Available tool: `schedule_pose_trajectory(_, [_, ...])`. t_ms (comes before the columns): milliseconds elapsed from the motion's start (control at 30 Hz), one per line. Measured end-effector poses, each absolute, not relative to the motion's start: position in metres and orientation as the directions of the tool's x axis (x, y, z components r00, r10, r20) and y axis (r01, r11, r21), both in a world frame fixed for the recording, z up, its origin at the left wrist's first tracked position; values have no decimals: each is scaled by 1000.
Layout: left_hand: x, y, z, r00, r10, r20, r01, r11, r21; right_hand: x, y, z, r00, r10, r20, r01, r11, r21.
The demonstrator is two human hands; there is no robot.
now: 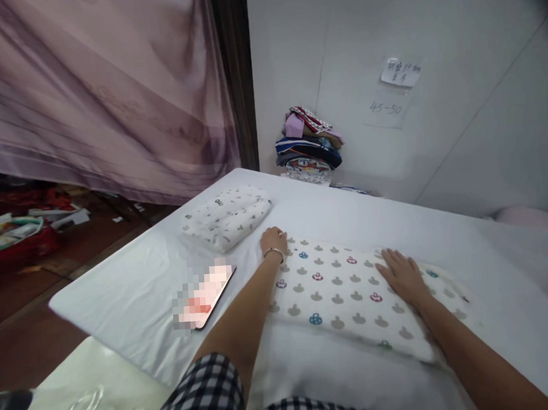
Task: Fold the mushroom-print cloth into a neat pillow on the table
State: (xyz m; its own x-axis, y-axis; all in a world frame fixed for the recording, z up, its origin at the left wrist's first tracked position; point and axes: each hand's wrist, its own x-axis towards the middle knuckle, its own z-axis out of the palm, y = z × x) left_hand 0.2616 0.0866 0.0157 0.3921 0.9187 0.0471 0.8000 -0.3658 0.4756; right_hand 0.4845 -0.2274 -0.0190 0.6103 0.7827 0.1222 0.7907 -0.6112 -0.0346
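Observation:
A white cloth (337, 281) with a repeating print in grey, red and blue lies flat in front of me, folded into a rough rectangle. At its far left corner, the fingers of my left hand (275, 241) are curled onto the edge. My right hand (403, 276) rests palm down with fingers stretched out on the cloth's right part. Beyond my left hand sits a second white cloth (230, 214), bunched and printed with small grey-green shapes. A phone (209, 295) with a blurred screen lies to the left of my left forearm.
The white-covered table (135, 288) reaches toward a pale wall. Against that wall stands a stack of folded fabrics (308, 144), with paper notes (400, 73) stuck up to the right. A pinkish curtain (109, 85) hangs at left, above a red container (16, 242) on the floor.

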Motion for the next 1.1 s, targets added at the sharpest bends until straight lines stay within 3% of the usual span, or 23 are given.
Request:
schedule_pose_trajectory(200, [261,83,17,404,913,60,802,-385,457,485,-219,-2,660,751,-13,750,-660,-46])
schedule_pose_trajectory(333, [262,83,17,401,915,51,804,-379,458,477,-212,8,630,775,55,777,-628,-40])
schedule_pose_trajectory(500, [263,86,17,381,924,22,815,-347,463,473,-213,-1,610,792,-14,791,-610,-50])
schedule_pose_trajectory(833, [262,99,22,421,905,-67,820,-348,455,475,-214,-8,606,795,8,795,-606,-23])
schedule_pose_trajectory(967, [262,98,39,487,868,-95,809,-407,425,477,-214,-11,610,792,24,793,-609,-13])
schedule_pose_trajectory(1100, [258,64,43,640,769,6,708,-593,384,476,-211,-7,617,787,-10,787,-617,-20])
